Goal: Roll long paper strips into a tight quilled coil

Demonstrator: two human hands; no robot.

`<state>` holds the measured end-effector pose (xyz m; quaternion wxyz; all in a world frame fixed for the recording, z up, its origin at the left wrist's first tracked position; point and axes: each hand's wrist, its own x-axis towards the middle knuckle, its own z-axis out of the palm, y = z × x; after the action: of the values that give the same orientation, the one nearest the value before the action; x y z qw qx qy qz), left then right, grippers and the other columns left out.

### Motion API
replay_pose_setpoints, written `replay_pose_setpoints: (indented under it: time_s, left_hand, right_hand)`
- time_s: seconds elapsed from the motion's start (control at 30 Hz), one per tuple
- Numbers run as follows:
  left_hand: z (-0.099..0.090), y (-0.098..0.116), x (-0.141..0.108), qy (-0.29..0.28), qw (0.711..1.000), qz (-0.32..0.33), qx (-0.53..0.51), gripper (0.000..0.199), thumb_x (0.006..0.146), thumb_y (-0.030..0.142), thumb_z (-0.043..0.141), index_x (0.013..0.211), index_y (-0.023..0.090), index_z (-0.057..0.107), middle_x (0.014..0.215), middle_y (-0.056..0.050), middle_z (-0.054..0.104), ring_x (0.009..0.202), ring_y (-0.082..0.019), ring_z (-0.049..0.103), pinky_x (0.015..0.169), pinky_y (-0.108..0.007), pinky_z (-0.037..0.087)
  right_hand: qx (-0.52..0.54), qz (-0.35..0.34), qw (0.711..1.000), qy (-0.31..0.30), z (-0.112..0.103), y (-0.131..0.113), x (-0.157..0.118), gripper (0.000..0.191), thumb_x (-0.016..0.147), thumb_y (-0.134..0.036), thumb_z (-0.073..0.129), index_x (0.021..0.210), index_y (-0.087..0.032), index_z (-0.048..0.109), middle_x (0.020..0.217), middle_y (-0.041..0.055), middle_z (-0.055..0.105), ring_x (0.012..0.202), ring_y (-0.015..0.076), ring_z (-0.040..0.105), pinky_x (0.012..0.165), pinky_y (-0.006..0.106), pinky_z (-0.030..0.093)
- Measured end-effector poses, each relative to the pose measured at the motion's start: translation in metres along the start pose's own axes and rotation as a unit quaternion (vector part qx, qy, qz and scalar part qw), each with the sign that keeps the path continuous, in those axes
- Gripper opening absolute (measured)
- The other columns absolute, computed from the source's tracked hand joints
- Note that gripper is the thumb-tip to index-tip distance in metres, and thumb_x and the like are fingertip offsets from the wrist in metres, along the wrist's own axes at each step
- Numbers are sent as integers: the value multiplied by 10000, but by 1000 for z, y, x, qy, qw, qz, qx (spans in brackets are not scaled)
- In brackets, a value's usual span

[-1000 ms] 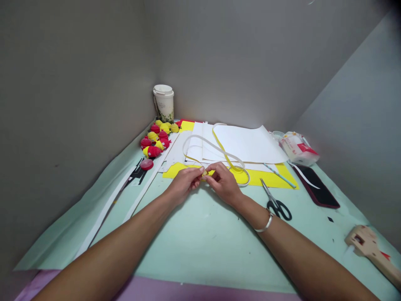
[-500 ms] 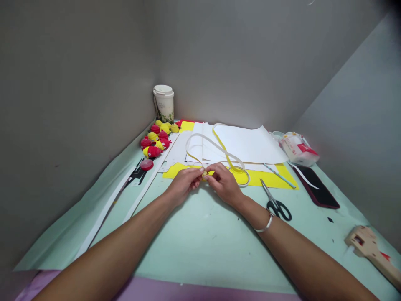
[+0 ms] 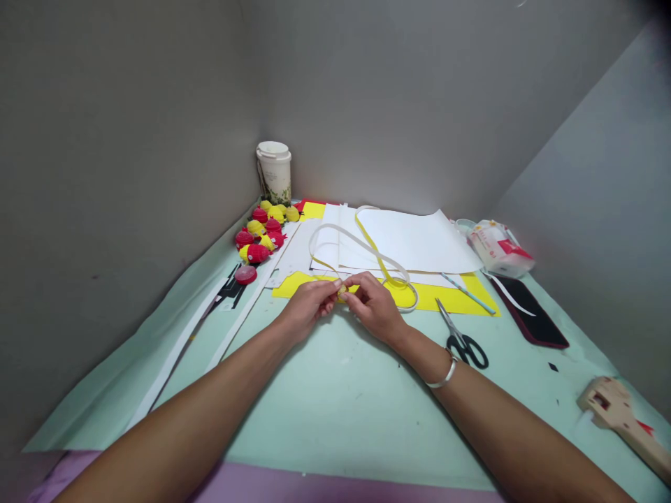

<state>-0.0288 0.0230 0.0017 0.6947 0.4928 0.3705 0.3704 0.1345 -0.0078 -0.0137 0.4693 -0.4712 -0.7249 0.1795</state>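
Between my fingertips is a small yellow coil of paper strip (image 3: 342,290), mostly covered by the fingers. My left hand (image 3: 314,304) pinches it from the left. From the right, the thumb and index finger of my right hand (image 3: 373,304) close on it too. A long narrow strip, yellow on one face and pale on the other (image 3: 361,241), runs up from the coil and loops over the papers behind. Scissors (image 3: 464,342) with dark handles lie beside my right wrist, blades pointing away.
Several red and yellow rolled pieces (image 3: 256,253) sit at the left, before a lidded cup (image 3: 275,175). White paper (image 3: 414,241) and yellow paper (image 3: 451,297) lie behind my hands. At the right are a tissue pack (image 3: 498,248), a phone (image 3: 535,318) and a glue gun (image 3: 611,405).
Both hands stay in almost the same place, still pinching the coil. The strip's left loop has shifted very slightly to the left.
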Motion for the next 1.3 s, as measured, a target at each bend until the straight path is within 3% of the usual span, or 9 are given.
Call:
replay_pose_setpoints:
  time_s: [1.3]
  left_hand:
    - [2,1,0,6,1000,-8,-10,274,776,380,653,725,117,598,644,1,480,527,-71,389,474,-211,270]
  right_hand:
    - [6,-2,1000,-11,-2,0,1,101,858,-223,605,955,-213,630,926,30,599,667,116,542,631,254,472]
